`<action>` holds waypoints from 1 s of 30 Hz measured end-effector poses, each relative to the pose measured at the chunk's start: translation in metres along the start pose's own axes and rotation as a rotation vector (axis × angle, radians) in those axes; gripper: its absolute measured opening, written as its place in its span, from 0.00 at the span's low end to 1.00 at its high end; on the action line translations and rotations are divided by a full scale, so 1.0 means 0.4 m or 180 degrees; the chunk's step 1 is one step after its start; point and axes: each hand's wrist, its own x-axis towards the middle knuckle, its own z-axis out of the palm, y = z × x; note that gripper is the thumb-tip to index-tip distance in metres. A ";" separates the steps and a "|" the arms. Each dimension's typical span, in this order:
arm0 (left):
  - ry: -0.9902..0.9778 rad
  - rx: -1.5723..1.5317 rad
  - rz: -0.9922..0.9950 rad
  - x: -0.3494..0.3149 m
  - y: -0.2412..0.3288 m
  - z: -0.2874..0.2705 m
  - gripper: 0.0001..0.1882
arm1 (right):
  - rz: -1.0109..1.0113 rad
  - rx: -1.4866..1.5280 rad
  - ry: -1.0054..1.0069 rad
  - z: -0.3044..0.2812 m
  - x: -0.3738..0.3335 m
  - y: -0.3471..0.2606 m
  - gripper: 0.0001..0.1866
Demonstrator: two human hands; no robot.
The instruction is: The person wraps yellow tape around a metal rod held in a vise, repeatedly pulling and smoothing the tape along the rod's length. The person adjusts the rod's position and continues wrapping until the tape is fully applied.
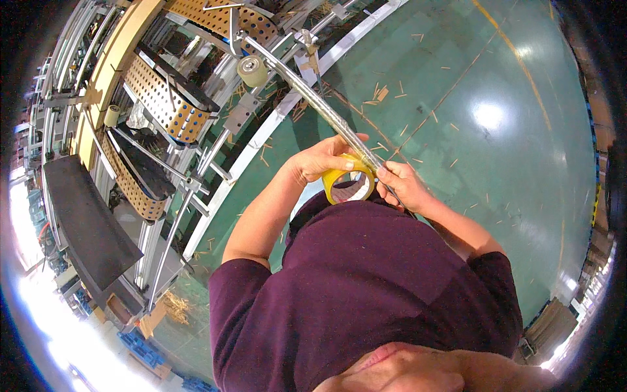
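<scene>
A roll of yellow tape [331, 187] is in my left hand [321, 158], whose thumb lies over its upper rim. The roll is up against a long silvery bar [313, 99], which slants down from the machine frame at the upper left toward my waist. Shiny clear wrapping covers part of the bar's length. My right hand [403, 185] is closed around the bar's near end, just right of the roll. A thin dark strip shows below its fingers; its kind cannot be made out.
On the left stands a machine with perforated tan curved plates [147, 85], a roller [252, 70], metal rods and a black curved panel [91, 219]. A white rail [261, 134] edges it at floor level. Thin wooden slivers [380, 95] litter the green floor [483, 176].
</scene>
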 end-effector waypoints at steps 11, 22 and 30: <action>0.0471 0.1390 0.0585 0.004 -0.016 -0.058 0.29 | -0.0036 0.0486 -0.0486 -0.012 0.029 0.055 0.20; 0.0880 0.0497 0.0818 0.072 -0.073 -0.085 0.10 | 0.0641 -0.0256 -0.0274 -0.053 0.053 0.005 0.22; 0.1233 0.1071 0.1158 0.075 -0.035 -0.038 0.10 | -0.1251 -0.1394 0.0675 0.019 0.086 0.019 0.13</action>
